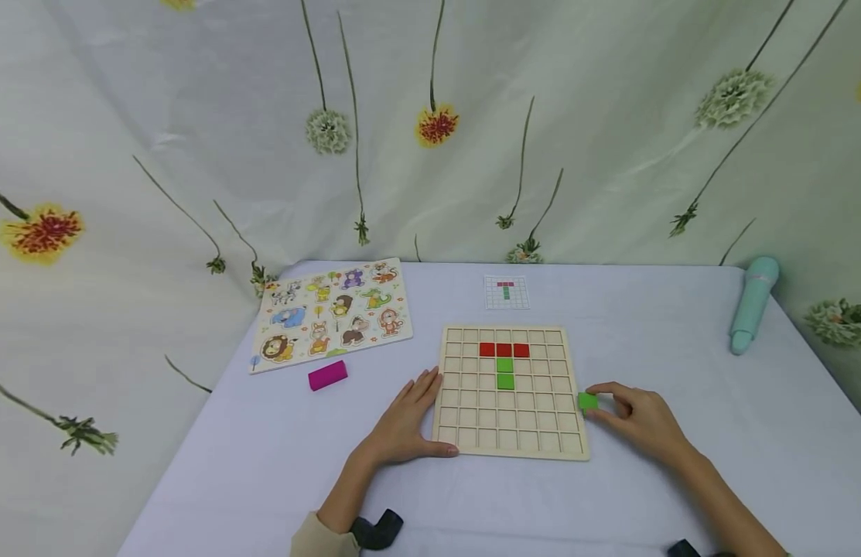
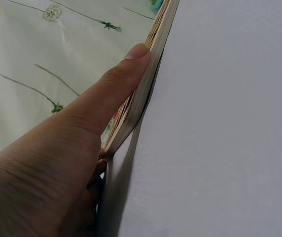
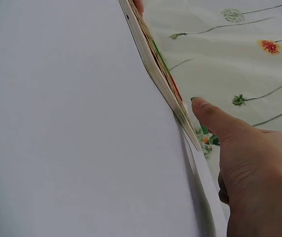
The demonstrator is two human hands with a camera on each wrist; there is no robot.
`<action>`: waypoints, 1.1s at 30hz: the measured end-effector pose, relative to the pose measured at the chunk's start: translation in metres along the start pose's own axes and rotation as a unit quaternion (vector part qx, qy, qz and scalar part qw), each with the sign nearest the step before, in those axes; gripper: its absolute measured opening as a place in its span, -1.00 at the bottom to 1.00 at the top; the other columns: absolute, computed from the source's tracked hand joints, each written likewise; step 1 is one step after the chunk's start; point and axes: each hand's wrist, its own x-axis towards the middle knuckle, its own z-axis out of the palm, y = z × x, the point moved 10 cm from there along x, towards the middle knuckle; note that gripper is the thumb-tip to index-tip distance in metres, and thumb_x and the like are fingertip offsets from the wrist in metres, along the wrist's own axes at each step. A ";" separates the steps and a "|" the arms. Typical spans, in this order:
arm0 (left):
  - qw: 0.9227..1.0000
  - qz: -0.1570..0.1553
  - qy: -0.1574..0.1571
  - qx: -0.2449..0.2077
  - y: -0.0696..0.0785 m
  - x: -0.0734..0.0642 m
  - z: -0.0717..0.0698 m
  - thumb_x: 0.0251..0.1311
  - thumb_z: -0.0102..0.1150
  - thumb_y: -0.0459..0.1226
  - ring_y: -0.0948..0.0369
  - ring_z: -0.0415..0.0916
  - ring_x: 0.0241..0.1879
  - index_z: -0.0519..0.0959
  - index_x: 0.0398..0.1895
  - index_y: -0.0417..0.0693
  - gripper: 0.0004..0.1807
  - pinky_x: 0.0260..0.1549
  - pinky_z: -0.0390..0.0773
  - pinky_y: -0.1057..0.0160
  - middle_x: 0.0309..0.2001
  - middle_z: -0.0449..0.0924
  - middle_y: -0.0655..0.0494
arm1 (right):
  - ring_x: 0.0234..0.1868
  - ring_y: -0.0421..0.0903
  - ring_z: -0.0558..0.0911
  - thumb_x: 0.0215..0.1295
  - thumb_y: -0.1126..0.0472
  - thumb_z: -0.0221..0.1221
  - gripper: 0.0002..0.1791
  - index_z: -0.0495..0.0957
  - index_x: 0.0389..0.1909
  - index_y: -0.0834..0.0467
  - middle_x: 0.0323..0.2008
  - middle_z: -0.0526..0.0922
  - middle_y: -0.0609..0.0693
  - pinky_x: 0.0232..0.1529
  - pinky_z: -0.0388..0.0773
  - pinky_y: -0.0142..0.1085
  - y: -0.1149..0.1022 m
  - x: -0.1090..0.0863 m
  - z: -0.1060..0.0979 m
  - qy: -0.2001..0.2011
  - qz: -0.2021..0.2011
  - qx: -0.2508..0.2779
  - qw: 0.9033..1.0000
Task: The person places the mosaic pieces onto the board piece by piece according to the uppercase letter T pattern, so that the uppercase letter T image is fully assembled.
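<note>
A wooden grid board [image 1: 472, 418] lies on the table, with three red square tiles [image 1: 503, 350] in a row and two green square tiles [image 1: 505, 373] in a column below the middle one. My left hand [image 1: 402, 425] rests at the board's left side, fingers stretched along the edge and thumb at the front left corner; the thumb [image 2: 116, 81] lies against the rim in the left wrist view. Between thumb and fingertips, my right hand [image 1: 642, 418] pinches a green tile [image 1: 587, 401] at the board's right edge. The right wrist view shows that tile mostly hidden behind the thumb [image 3: 212, 116].
Behind the board lies a small pattern card [image 1: 507, 302] with a printed red and green T. An animal puzzle board [image 1: 333, 313] and a magenta block [image 1: 328, 376] lie at the left. A teal cylindrical object [image 1: 753, 305] is at the far right.
</note>
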 end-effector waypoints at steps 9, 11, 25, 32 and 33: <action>1.000 0.002 -0.001 0.005 -0.002 0.001 0.002 -0.28 0.10 0.46 0.22 -0.34 0.42 -0.10 0.45 -0.09 0.30 0.33 -0.23 0.17 0.46 -0.24 0.13 | -0.71 -0.42 0.09 -0.12 0.00 0.42 -0.66 0.61 -0.25 -0.11 -0.77 0.11 -0.37 -0.70 0.09 -0.49 -0.032 0.026 0.030 -0.019 -0.023 0.026 0.999; 1.000 0.001 -0.002 0.003 -0.001 0.001 0.002 -0.28 0.11 0.45 0.23 -0.34 0.42 -0.09 0.45 -0.09 0.29 0.34 -0.23 0.17 0.46 -0.24 0.14 | -0.71 -0.42 0.10 -0.12 -0.01 0.42 -0.66 0.62 -0.26 -0.09 -0.77 0.11 -0.37 -0.70 0.10 -0.49 -0.040 0.031 0.035 -0.021 -0.028 0.031 0.999; 1.000 -0.007 -0.003 0.005 -0.003 0.001 0.002 -0.29 0.12 0.45 0.26 -0.35 0.41 -0.09 0.45 -0.06 0.30 0.34 -0.22 0.17 0.46 -0.24 0.16 | -0.69 -0.37 0.12 -0.10 -0.11 0.38 -0.64 0.63 -0.25 -0.09 -0.79 0.12 -0.34 -0.63 0.13 -0.45 -0.068 0.051 0.071 -0.043 -0.028 0.023 0.998; 1.000 -0.008 -0.005 0.006 -0.002 0.001 0.001 -0.28 0.12 0.45 0.25 -0.35 0.41 -0.09 0.45 -0.06 0.29 0.34 -0.23 0.17 0.46 -0.23 0.15 | -0.70 -0.37 0.14 -0.07 -0.11 0.37 -0.65 0.64 -0.24 -0.08 -0.78 0.13 -0.34 -0.65 0.14 -0.46 -0.071 0.053 0.081 -0.050 -0.035 0.026 0.998; 1.000 -0.008 -0.005 0.005 -0.002 0.001 0.001 -0.28 0.12 0.45 0.25 -0.35 0.41 -0.09 0.45 -0.06 0.29 0.34 -0.22 0.17 0.46 -0.23 0.15 | -0.70 -0.38 0.14 -0.06 -0.11 0.36 -0.66 0.63 -0.24 -0.09 -0.78 0.12 -0.34 -0.65 0.13 -0.46 -0.071 0.053 0.082 -0.050 -0.037 0.025 0.998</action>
